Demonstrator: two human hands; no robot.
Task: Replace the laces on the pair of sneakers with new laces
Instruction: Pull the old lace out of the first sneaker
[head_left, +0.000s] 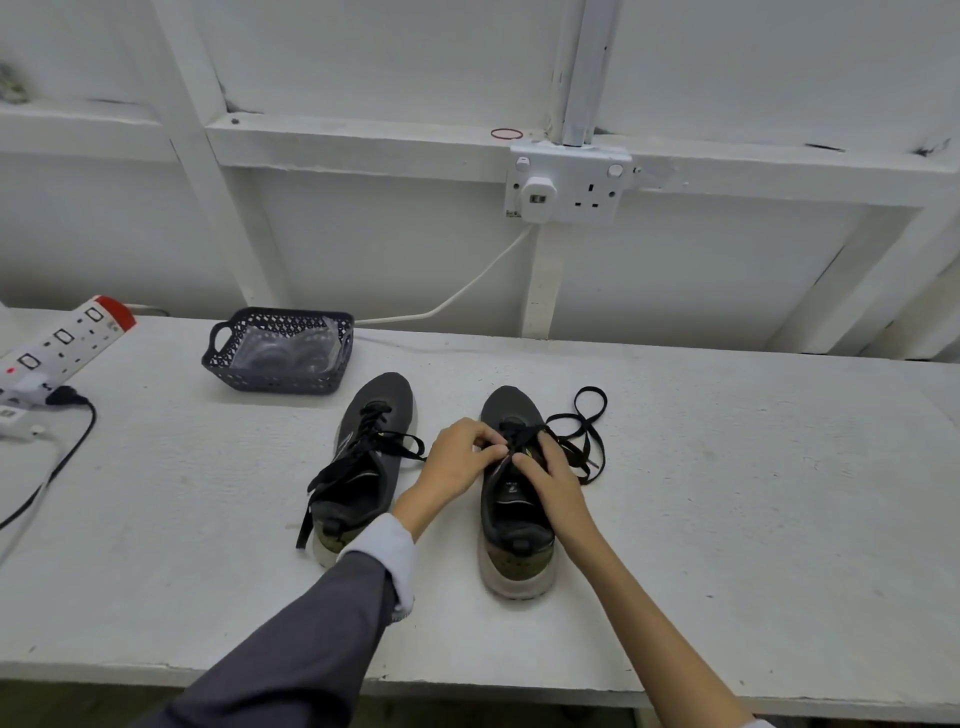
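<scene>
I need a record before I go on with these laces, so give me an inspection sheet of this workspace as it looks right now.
Surface: white table, scuffed, bare at right.
Job's things: left sneaker, black lace loose and trailing; right sneaker, its black lace partly pulled out, looped on the table.
Clutter: dark basket holding clear plastic packets, contents unclear.
Grippers: left hand and right hand, fingers pinching the lace over the right sneaker's tongue.
Cables: power strip at left with black cable; white cable from wall socket.
Surroundings: white panelled wall; red rubber band on ledge.
</scene>
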